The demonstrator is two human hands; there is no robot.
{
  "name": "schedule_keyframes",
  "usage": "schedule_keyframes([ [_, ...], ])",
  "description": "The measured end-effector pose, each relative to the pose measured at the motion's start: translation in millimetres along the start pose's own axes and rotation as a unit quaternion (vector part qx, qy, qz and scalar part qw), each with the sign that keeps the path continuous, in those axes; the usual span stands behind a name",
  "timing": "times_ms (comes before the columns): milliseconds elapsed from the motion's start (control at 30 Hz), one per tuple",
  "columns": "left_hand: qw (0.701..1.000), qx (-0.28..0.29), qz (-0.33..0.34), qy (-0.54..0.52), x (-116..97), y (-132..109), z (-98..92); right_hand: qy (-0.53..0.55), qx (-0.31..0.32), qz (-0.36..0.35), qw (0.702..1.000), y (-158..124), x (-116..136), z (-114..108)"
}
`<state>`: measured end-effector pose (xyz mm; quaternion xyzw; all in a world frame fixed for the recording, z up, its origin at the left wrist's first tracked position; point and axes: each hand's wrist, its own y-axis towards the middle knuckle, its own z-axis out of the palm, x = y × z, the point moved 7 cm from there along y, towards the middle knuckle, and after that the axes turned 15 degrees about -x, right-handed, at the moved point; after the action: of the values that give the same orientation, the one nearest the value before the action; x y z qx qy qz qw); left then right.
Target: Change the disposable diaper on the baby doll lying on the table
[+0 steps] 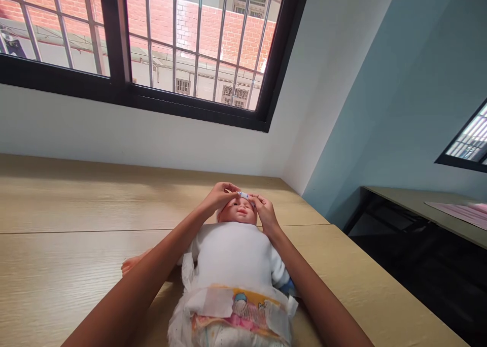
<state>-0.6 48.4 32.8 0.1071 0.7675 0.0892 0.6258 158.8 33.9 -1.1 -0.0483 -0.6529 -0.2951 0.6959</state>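
Note:
A baby doll (pixel 241 212) lies on its back on the wooden table, its head at the far end. It wears a white top (pixel 234 250) and a diaper (pixel 247 311) with a colourful printed waistband. Across its forehead runs the edge of a white baby cap (pixel 244 195) with blue marks. My left hand (pixel 222 195) pinches this edge on one side of the forehead. On the other side, my right hand (pixel 264 208) grips it with fingers closed. The top of the doll's head is hidden from view.
The wooden table (pixel 76 271) reaches a white wall below a black-framed barred window (pixel 198 37). A second table (pixel 426 202) with a pink cloth (pixel 460 214) stands at the right, across a dark gap. One doll hand (pixel 133 263) sticks out beyond my left forearm.

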Motion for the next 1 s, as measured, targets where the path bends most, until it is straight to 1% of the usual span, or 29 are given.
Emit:
schedule_keyframes([
  [167, 1.0, 0.015, 0.008, 0.02, 4, 2, 2.2, 0.013, 0.013, 0.033, 0.999, 1, -6, 1],
  [333, 0.999, 0.007, 0.008, 0.033, 4, 2, 2.5, 0.017, 0.003, 0.038, 0.999, 1, -5, 0],
  [467, 0.999, 0.013, 0.013, 0.033, 0, -1, 4.3, 0.028, 0.003, 0.038, 0.999, -1, -3, 0],
  [767, 0.999, 0.015, 0.047, 0.021, -6, -2, 5.8, 0.019, 0.012, 0.023, 0.999, 1, -3, 1],
  [1000, 0.997, 0.021, 0.069, 0.022, -8, -3, 7.0, 0.001, 0.008, -0.011, 1.0, 1, 0, 0],
])
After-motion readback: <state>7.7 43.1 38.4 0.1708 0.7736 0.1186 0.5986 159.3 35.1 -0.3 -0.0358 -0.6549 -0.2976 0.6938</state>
